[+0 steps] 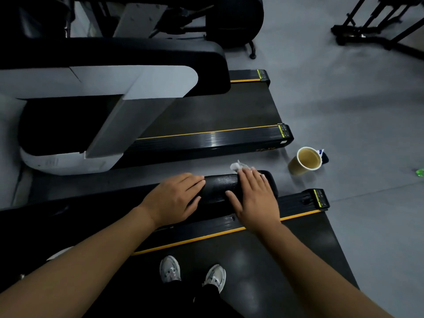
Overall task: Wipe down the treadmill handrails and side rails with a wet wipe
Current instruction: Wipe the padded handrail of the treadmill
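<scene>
- Neighbouring treadmill (206, 115): stands at upper left, parallel to the one in use and well apart from both hands.
- Left hand (174, 198): grip relaxed and holding nothing. The fingers lie close together, draped flat over the top of the black handrail (220, 184), with the thumb along its near face. The forearm comes in from lower left and the palm faces down.
- Right hand (254, 198): grip spread flat, not pinching. Straight fingers press the wet wipe (238, 166) against the far upper face of the handrail close to its rounded end, and the thumb is splayed left toward the left hand. The forearm comes in from lower right.
- Wet wipe: white and crumpled, mostly covered by the right fingers. One corner shows beyond the fingertips on the far side of the rail.
- Side rail (296, 204): black with a yellow stripe, running below the handrail; neither hand touches it.
- Shoes (169, 269): pale, standing on the belt (275, 260) below the hands.
- Paper cup (305, 161): on the grey floor (344, 111), right of the handrail end, tilted with its open mouth showing.
</scene>
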The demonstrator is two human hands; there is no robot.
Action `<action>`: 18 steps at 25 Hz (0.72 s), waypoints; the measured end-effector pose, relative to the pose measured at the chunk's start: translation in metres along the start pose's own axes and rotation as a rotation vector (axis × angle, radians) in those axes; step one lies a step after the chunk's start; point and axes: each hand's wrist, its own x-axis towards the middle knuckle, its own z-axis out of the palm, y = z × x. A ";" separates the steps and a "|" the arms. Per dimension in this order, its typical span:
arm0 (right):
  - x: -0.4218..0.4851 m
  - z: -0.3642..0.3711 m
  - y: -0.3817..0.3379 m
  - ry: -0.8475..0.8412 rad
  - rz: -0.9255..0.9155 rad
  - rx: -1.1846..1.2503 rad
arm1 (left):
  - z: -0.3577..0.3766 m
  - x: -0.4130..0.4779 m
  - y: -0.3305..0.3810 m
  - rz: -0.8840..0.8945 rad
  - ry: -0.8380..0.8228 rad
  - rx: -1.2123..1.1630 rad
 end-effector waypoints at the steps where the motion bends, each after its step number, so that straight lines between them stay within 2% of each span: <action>1: 0.004 0.000 -0.011 -0.019 -0.049 0.023 | 0.001 0.001 0.000 -0.003 0.010 0.006; 4: 0.006 0.005 -0.040 -0.057 -0.209 0.023 | 0.001 0.002 0.001 -0.014 0.018 0.008; 9: 0.007 -0.002 -0.010 0.026 0.013 0.005 | -0.001 0.003 0.004 -0.003 0.013 0.023; 12: 0.000 0.011 -0.056 -0.062 -0.158 0.035 | 0.000 0.003 0.003 -0.009 0.025 -0.001; 14: -0.004 0.015 -0.055 -0.028 -0.214 0.028 | 0.001 0.003 0.003 -0.017 0.027 0.000; 18: -0.015 0.013 -0.010 0.043 -0.054 -0.090 | 0.001 0.002 0.003 -0.014 0.022 0.012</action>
